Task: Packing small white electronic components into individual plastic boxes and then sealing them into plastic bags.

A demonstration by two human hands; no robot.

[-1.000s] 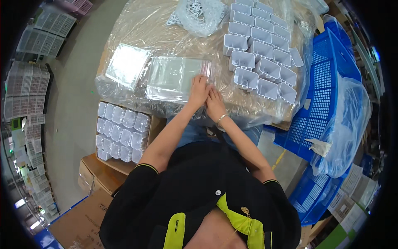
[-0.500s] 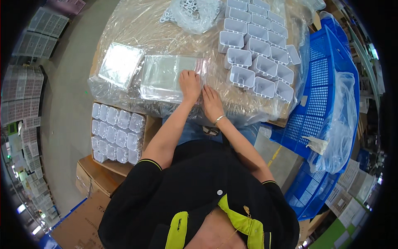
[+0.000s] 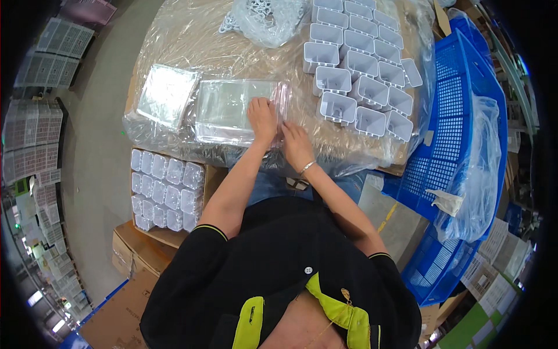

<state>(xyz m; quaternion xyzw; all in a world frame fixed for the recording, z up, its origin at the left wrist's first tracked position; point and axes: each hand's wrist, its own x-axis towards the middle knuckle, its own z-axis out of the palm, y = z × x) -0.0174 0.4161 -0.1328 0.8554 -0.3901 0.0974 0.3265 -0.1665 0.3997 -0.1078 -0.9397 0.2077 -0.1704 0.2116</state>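
A stack of flat clear plastic bags [image 3: 224, 107] lies on the film-covered table in front of me, with a pinkish strip along its right edge. My left hand [image 3: 263, 121] presses on the right part of the stack, its fingers slightly bent and not wrapped round anything. Just beside it, my right hand [image 3: 298, 144] has its fingertips closed on the bags' right edge; how many layers they hold is hidden. Left of the stack is another pile of shiny clear bags [image 3: 167, 96].
Rows of pale grey plastic bins [image 3: 335, 79] stand at the right of the table. A bag of white hooks [image 3: 270, 20] sits at the far side. A carton of wrapped bins [image 3: 165, 189] is below left; blue crates [image 3: 444, 116] are on the right.
My left hand has shifted slightly left on the bags. The right fingertips have drawn a little closer together at the bags' edge. The whole view has tilted slightly.
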